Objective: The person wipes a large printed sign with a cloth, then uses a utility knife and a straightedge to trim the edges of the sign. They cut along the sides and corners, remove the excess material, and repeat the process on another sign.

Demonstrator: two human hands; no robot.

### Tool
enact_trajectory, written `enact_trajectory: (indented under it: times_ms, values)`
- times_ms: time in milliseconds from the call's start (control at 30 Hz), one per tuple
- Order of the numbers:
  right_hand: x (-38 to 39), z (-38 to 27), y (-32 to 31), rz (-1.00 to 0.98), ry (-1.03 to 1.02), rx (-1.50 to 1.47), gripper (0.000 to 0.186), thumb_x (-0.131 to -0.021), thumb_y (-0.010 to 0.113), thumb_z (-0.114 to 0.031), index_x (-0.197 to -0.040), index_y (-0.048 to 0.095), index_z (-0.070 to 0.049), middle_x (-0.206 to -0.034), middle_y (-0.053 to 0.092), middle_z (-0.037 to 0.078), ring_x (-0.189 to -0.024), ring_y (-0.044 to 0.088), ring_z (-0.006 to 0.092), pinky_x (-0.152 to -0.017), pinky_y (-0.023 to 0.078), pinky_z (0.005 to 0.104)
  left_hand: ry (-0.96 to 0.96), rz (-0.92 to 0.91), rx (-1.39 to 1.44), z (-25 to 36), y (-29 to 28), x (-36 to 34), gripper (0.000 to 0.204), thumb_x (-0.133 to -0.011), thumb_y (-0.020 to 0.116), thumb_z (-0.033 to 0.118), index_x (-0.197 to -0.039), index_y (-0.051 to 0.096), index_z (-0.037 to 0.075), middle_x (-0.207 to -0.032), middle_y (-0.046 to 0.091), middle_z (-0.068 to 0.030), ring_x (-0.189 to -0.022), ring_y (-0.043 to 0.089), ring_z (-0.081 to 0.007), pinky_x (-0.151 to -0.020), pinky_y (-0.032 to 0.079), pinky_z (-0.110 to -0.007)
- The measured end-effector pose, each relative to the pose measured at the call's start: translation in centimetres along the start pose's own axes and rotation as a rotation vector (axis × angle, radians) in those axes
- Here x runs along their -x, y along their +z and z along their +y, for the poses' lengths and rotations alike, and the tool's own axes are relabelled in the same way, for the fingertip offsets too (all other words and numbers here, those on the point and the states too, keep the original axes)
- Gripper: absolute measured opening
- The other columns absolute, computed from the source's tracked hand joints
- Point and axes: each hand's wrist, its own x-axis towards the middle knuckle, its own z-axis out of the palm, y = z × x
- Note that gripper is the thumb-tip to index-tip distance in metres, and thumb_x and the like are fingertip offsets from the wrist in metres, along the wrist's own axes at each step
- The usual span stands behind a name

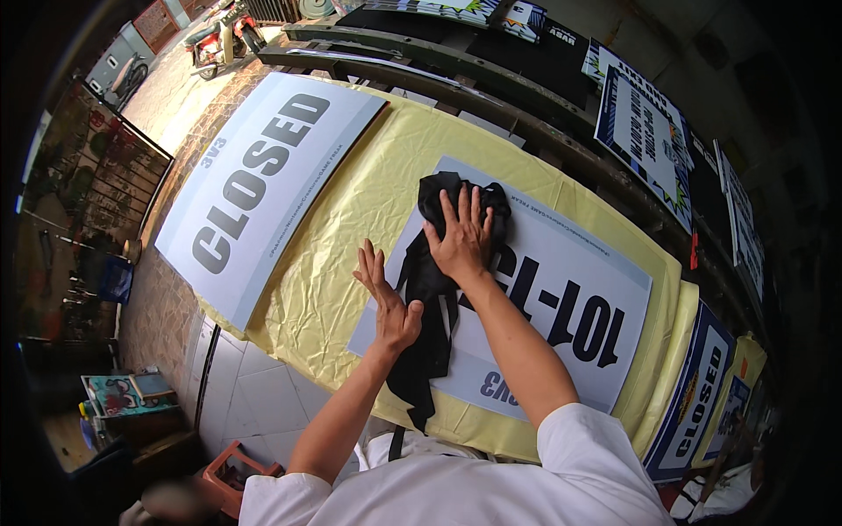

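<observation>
My right hand (460,235) lies flat with fingers spread on a black cloth (427,289). The cloth is bunched at the top and trails down over a pale grey sign with large black letters (561,289). My left hand (388,300) is flat and open, its fingers pressing the left edge of that sign beside the cloth. The sign rests on a crumpled yellow sheet (342,237) that covers the table.
A second grey sign with black letters (263,184) lies at the left on the yellow sheet. More printed signs (645,131) lean along the back and at the right (697,403). A motorbike (219,39) stands far left. White floor tiles (254,394) lie below.
</observation>
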Motion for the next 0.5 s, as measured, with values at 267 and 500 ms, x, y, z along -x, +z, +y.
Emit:
enact_trajectory:
  times_ms: [267, 500]
  values:
    - [-1.5, -2.2, 1.1, -0.241, -0.227, 0.0, 0.064, -0.102, 0.055, -0.042, -0.16, 0.043, -0.017, -0.17, 0.027, 0.018, -0.158, 0.022, 0.0397, -0.122, 0.018, 0.0656, -0.06, -0.099, -0.104, 0.3, -0.4, -0.6, 0.103, -0.095, 0.049, 0.075, -0.166, 0.01, 0.011, -0.171, -0.002, -0.031, -0.157, -0.01, -0.0524, -0.118, -0.013, -0.071]
    - [-7.0, 1.4, 4.3, 0.023, 0.029, 0.142, 0.064, -0.101, 0.056, -0.039, -0.157, 0.044, -0.01, -0.166, 0.033, 0.022, -0.157, 0.021, 0.0417, -0.123, 0.019, 0.0651, -0.123, -0.325, -0.41, 1.7, 0.8, -0.7, 0.102, -0.098, 0.044, 0.075, -0.165, 0.013, 0.005, -0.17, -0.002, -0.0311, -0.156, -0.009, -0.0545, -0.121, -0.005, -0.072]
